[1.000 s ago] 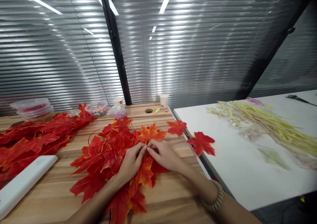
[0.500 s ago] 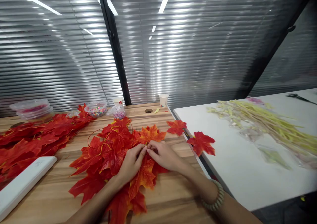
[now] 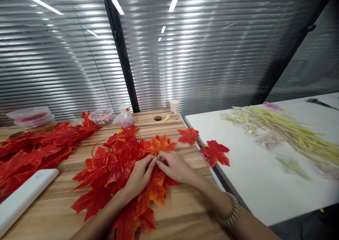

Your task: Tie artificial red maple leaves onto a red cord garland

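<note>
A garland of red and orange artificial maple leaves (image 3: 116, 162) lies on the wooden table (image 3: 182, 211) in front of me. My left hand (image 3: 139, 178) and my right hand (image 3: 173, 166) meet over it, fingertips pinched together at the base of an orange leaf (image 3: 160, 144). What they pinch is too small to name. A beaded bracelet (image 3: 230, 211) circles my right wrist. Thin wire loops (image 3: 95, 146) show among the leaves.
A large heap of red leaves (image 3: 29, 150) covers the left. A white box (image 3: 22, 195) lies front left. Bead tubs (image 3: 102, 117), stacked containers (image 3: 31, 118) and paper cups (image 3: 174, 106) stand at the back. Two loose leaves (image 3: 215, 151) lie by the white table (image 3: 265, 190), which bears yellow stems (image 3: 286, 132).
The view has tilted slightly, so everything sits a little higher in frame. Both hands stay pinched together at the same spot on the leaves.
</note>
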Demonstrator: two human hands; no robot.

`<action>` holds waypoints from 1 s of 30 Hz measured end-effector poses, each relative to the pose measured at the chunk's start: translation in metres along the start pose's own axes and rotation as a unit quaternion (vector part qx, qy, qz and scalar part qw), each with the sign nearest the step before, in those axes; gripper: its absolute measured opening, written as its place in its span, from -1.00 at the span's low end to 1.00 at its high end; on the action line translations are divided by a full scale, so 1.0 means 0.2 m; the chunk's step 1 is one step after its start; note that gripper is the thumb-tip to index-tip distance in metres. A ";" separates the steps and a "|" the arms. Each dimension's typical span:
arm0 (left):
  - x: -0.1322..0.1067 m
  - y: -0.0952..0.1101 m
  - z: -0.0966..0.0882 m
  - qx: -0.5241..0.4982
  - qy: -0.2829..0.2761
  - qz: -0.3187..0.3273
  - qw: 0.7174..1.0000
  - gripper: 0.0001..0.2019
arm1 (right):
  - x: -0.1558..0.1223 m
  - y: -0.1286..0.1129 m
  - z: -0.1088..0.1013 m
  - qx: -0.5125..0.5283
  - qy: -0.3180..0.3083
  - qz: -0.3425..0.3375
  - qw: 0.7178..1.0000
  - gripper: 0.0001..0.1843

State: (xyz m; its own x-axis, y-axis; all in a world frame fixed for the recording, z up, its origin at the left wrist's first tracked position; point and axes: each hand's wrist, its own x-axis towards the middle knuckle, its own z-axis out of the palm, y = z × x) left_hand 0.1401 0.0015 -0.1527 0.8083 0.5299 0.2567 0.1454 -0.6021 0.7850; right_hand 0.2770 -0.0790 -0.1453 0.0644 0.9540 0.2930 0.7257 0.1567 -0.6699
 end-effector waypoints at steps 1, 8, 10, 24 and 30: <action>0.00 0.00 0.00 0.000 -0.001 0.001 1.000 -0.78 | 0.00 0.00 0.00 0.000 0.000 0.000 1.000 -0.87; 0.00 0.00 0.00 0.002 -0.003 0.001 1.000 -0.78 | 0.00 0.00 0.00 -0.002 -0.002 0.001 1.000 -0.86; 0.00 0.00 0.00 0.004 -0.002 0.000 1.000 -0.77 | 0.00 0.00 0.00 -0.003 -0.003 0.001 1.000 -0.86; 0.00 0.01 -0.01 0.029 -0.014 -0.001 0.999 -0.76 | 0.00 0.01 0.00 0.002 -0.013 -0.006 1.000 -0.88; 0.01 0.00 0.00 0.045 -0.017 0.002 0.999 -0.76 | 0.00 0.02 0.00 -0.002 -0.016 -0.003 1.000 -0.88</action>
State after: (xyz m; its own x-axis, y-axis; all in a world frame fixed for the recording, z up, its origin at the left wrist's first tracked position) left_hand 0.1406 0.0028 -0.1523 0.8278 0.5079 0.2381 0.1926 -0.6559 0.7298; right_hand 0.2801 -0.0792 -0.1481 0.0387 0.9606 0.2753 0.7288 0.1614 -0.6654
